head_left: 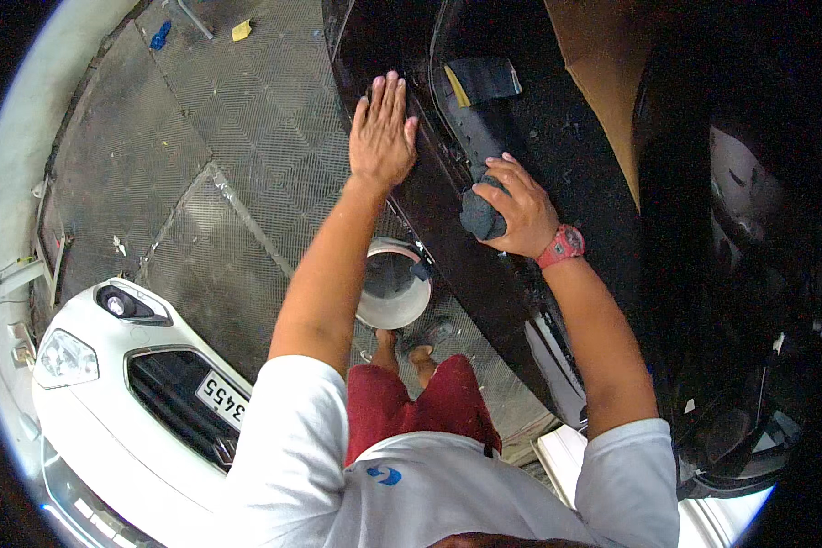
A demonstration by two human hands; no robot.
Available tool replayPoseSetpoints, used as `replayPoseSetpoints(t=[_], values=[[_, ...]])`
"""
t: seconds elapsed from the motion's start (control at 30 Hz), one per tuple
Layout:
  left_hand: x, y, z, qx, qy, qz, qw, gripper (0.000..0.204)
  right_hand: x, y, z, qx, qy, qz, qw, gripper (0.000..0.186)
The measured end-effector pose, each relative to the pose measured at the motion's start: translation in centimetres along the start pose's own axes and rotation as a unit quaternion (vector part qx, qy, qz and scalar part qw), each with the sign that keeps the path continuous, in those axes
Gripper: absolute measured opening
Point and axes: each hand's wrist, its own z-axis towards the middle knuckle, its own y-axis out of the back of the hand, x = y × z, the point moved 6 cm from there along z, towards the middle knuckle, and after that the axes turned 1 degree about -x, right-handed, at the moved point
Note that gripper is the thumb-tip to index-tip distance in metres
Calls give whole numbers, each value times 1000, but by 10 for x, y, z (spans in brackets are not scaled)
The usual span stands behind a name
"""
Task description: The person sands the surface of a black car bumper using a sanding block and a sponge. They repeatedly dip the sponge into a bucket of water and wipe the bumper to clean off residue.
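Observation:
My left hand (384,135) lies flat on the dark, glossy car body panel (426,196), its fingers stretched toward the far end. Nothing is in it. To its right, my right hand (524,208) is closed on a bunched dark grey cloth (480,212), pressed against the inner edge of the panel; its underside is hidden. A red watch (564,245) is on my right wrist. Beyond the cloth, a dark folded piece with a yellow strip (486,80) rests on the black lining (566,146).
A round white bucket (395,315) stands on the floor by my feet, beside the panel, with a dark cloth piece on its rim. A white car's front (137,402) is at the lower left. Yellow (241,30) and blue (161,35) scraps lie on the patterned floor.

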Motion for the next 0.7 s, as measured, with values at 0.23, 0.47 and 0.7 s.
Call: replayPoseSetpoints(t=[0.23, 0.47, 0.7], values=[[-94, 25, -171, 151, -43, -172, 973, 83, 0, 0, 0, -4, -3, 3, 1000, 77], [10, -6, -52, -43, 73, -29, 996, 73, 0, -1, 0, -15, 14, -4, 1000, 74], [-168, 22, -214, 208, -17, -218, 953, 81, -1, -2, 0, -23, 19, -8, 1000, 79]])
